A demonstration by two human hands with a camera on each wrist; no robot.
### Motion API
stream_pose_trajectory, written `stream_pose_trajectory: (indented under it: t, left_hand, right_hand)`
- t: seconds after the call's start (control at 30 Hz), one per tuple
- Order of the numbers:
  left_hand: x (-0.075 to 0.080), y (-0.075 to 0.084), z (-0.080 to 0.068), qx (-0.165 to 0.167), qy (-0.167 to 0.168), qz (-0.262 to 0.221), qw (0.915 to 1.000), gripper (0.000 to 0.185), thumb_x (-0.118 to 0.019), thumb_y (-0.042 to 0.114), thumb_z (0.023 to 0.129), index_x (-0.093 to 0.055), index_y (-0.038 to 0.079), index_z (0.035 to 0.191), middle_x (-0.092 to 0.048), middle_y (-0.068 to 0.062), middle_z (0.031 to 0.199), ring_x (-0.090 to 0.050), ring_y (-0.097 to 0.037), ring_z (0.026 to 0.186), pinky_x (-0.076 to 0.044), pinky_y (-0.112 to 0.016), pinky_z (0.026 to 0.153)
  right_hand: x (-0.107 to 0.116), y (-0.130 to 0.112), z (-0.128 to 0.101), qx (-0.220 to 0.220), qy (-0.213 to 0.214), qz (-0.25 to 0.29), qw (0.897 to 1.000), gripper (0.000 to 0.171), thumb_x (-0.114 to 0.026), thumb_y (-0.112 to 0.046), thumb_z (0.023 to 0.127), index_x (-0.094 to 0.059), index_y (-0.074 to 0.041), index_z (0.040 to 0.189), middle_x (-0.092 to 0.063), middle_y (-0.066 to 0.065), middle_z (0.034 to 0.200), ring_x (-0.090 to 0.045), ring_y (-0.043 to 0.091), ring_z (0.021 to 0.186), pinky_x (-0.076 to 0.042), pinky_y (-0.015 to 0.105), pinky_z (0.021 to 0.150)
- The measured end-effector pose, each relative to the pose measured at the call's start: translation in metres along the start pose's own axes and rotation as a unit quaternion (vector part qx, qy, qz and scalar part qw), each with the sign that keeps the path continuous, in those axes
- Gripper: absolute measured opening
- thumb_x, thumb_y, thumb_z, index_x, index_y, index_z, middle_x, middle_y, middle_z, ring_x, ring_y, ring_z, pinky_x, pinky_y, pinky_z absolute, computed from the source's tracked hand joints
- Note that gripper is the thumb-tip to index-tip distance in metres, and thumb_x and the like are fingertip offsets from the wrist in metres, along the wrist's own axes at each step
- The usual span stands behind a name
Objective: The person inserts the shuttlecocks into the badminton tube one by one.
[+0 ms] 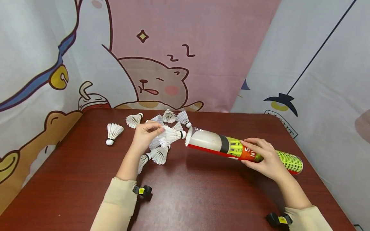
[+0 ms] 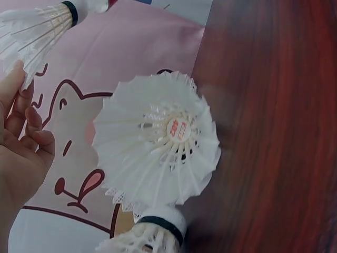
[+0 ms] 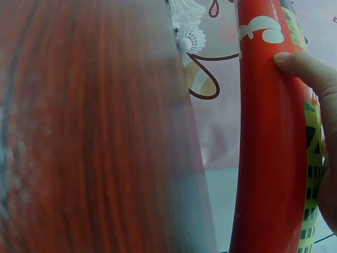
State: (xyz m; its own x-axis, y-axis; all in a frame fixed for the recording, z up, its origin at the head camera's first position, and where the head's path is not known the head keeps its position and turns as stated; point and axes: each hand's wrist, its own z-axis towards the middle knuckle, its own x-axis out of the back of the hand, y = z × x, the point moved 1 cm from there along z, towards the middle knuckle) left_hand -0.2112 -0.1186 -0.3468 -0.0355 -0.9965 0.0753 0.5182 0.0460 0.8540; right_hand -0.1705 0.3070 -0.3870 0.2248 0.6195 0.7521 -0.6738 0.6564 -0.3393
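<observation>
My left hand (image 1: 146, 134) pinches a white shuttlecock (image 1: 171, 136) by its feather edge. Its cork end points right, right at the mouth of a shuttlecock tube (image 1: 206, 140). In the left wrist view the fingertips grip the skirt of that shuttlecock (image 2: 39, 37). Around the middle of the tube, my right hand (image 1: 266, 158) holds it tilted, the mouth end higher on the left. The right wrist view shows the tube's red side (image 3: 271, 126) with the thumb (image 3: 295, 66) against it.
Several loose shuttlecocks lie on the dark red table (image 1: 185, 195), clustered behind and below the left hand. One shuttlecock (image 1: 114, 133) sits apart at the left, another (image 1: 134, 120) near the back edge. A cartoon-printed cloth (image 1: 219, 57) hangs behind the table.
</observation>
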Motion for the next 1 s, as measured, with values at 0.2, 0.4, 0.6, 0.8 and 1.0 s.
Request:
stream_pose_trajectory:
  t: [0.2,0.4,0.6,0.8,1.0]
  left_hand:
    - [-0.010,0.002,-0.001,0.015,-0.007,-0.007,0.9998,0.010,-0.069,-0.015,0.077,-0.065,-0.020,0.085,-0.065,0.013,0.080,-0.057,-0.004,0.081,-0.046,-0.019,0.071]
    - [-0.023,0.004,-0.003,-0.002,-0.031,0.008,0.9995,0.006,-0.071,-0.013,0.077,-0.068,-0.014,0.082,-0.067,-0.004,0.082,-0.057,-0.006,0.078,-0.044,-0.021,0.067]
    - [-0.034,0.000,-0.005,-0.007,-0.041,0.009,0.9991,0.005,-0.071,-0.013,0.077,-0.067,-0.014,0.081,-0.066,-0.015,0.080,-0.055,-0.007,0.075,-0.043,-0.023,0.067]
    - [-0.040,-0.004,-0.007,0.019,-0.021,-0.003,0.9996,0.009,-0.071,-0.013,0.077,-0.067,-0.016,0.085,-0.067,-0.011,0.083,-0.056,-0.008,0.081,-0.044,-0.022,0.073]
    - [-0.044,-0.005,-0.008,0.028,-0.015,-0.005,0.9995,0.010,-0.071,-0.011,0.078,-0.068,-0.016,0.087,-0.068,-0.014,0.083,-0.057,-0.009,0.082,-0.045,-0.022,0.072]
  right_hand:
    - [0.000,-0.001,0.001,0.001,-0.001,0.004,1.000,0.076,-0.090,-0.010,0.057,-0.063,-0.016,0.128,-0.055,0.006,0.124,-0.045,0.021,0.111,-0.034,0.044,0.083]
    - [0.000,-0.001,0.001,0.003,0.000,0.003,1.000,0.077,-0.090,-0.009,0.057,-0.063,-0.016,0.128,-0.056,0.006,0.124,-0.045,0.021,0.111,-0.034,0.044,0.082]
    - [-0.001,-0.002,0.001,0.003,-0.001,0.007,1.000,0.077,-0.090,-0.008,0.057,-0.063,-0.017,0.128,-0.056,0.006,0.124,-0.045,0.021,0.111,-0.033,0.044,0.083]
    - [-0.001,-0.003,0.001,0.001,-0.006,0.009,1.000,0.076,-0.090,-0.010,0.058,-0.063,-0.018,0.128,-0.055,0.005,0.124,-0.045,0.020,0.111,-0.034,0.043,0.082]
    - [-0.001,-0.005,0.002,-0.002,-0.012,0.010,1.000,0.074,-0.090,-0.012,0.059,-0.063,-0.017,0.128,-0.055,0.004,0.125,-0.044,0.020,0.112,-0.033,0.043,0.084]
